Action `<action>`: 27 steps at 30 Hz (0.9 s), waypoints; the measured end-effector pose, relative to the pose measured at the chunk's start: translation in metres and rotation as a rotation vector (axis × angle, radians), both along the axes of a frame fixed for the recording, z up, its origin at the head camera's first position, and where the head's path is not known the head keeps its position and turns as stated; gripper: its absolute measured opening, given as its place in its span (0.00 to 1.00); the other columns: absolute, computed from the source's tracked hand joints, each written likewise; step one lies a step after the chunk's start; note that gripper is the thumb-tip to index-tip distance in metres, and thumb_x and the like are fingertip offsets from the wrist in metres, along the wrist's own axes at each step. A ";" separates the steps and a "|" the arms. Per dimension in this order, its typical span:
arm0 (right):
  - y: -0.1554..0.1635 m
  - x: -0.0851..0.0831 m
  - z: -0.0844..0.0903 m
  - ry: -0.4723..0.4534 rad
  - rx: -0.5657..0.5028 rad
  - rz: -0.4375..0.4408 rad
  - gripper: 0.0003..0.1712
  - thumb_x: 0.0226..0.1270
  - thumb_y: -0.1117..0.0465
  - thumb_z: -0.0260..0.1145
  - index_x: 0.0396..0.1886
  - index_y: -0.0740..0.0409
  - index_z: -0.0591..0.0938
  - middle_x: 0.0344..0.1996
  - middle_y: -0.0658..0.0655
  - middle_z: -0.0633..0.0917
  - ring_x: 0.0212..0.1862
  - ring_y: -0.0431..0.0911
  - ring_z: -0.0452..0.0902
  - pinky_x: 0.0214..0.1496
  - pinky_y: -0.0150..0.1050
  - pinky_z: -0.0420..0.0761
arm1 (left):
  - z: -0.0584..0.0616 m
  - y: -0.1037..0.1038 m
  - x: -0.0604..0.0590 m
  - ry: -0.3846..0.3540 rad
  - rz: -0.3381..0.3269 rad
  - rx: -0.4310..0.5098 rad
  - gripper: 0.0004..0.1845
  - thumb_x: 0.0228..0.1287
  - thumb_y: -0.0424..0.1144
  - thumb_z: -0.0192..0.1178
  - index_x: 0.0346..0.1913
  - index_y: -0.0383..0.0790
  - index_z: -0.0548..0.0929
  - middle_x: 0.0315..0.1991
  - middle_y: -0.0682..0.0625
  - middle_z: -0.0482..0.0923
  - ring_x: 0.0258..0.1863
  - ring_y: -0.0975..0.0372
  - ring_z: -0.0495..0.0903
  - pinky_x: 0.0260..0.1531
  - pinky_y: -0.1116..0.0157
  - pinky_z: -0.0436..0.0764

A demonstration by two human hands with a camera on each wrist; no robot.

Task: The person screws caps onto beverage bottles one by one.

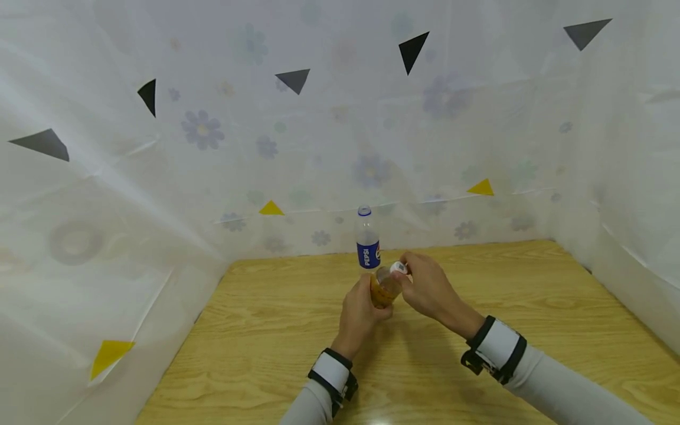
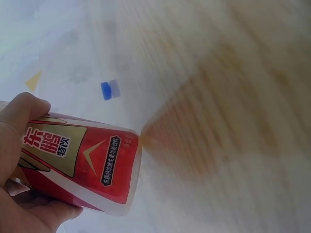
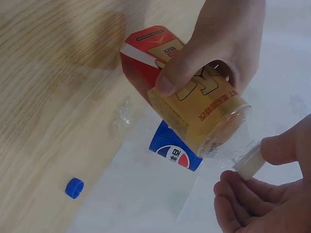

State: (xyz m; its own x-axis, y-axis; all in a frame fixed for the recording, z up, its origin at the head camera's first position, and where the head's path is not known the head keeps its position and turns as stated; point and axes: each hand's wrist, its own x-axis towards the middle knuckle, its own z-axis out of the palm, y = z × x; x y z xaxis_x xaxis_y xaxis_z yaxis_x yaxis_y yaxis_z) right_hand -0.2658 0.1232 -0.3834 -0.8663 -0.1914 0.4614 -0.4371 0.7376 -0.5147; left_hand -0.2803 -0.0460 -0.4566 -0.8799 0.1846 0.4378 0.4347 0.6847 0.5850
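A wooden desk point(image 1: 265, 330) stands enclosed on three sides by a translucent white sheet point(image 1: 133, 195) (faint flower print), dotted with black, grey and yellow triangles.

Staged recording booth, not a lived-in room. Wooden worktop point(image 1: 265, 330) with light grain is boxed in on left, far and right sides by a translucent white plastic sheet point(image 1: 159, 195) printed with faint flowers; creases and fold lines show in it. Black, grey and yellow paper triangles point(image 1: 412, 51) are stuck across the sheet as markers, one yellow triangle point(image 1: 108, 356) low on the near left. Both forearms wear strapped wrist bands point(image 1: 494, 348) carrying cameras. Only props stand on the worktop: a Pepsi bottle point(image 1: 367, 239) at the far middle and a loose blue cap point(image 3: 75, 188).
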 end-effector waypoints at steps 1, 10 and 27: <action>0.000 0.001 0.001 -0.011 0.008 -0.005 0.13 0.71 0.61 0.66 0.48 0.66 0.81 0.38 0.61 0.85 0.42 0.56 0.81 0.41 0.51 0.82 | 0.000 0.000 0.000 0.002 0.001 -0.001 0.34 0.48 0.37 0.79 0.58 0.38 0.74 0.50 0.45 0.84 0.47 0.57 0.85 0.47 0.60 0.85; -0.001 0.007 0.005 -0.008 0.045 0.052 0.29 0.68 0.68 0.67 0.69 0.63 0.74 0.60 0.68 0.82 0.61 0.68 0.77 0.60 0.66 0.76 | -0.001 -0.004 -0.001 -0.007 0.003 0.038 0.35 0.48 0.36 0.79 0.59 0.37 0.74 0.51 0.44 0.85 0.49 0.56 0.86 0.49 0.59 0.85; -0.002 0.004 0.007 0.007 0.041 0.068 0.28 0.68 0.75 0.60 0.67 0.61 0.78 0.58 0.67 0.84 0.57 0.65 0.80 0.55 0.60 0.82 | 0.002 -0.004 -0.004 -0.014 0.007 0.057 0.34 0.46 0.36 0.80 0.57 0.38 0.75 0.51 0.44 0.85 0.48 0.56 0.86 0.49 0.59 0.86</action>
State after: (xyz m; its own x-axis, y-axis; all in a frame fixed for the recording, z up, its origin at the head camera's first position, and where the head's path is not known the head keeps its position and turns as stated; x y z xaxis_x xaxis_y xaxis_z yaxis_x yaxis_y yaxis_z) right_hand -0.2615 0.1212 -0.3764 -0.8476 -0.2684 0.4578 -0.4902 0.7265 -0.4816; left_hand -0.2846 -0.0498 -0.4546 -0.8874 0.1532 0.4348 0.4212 0.6529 0.6295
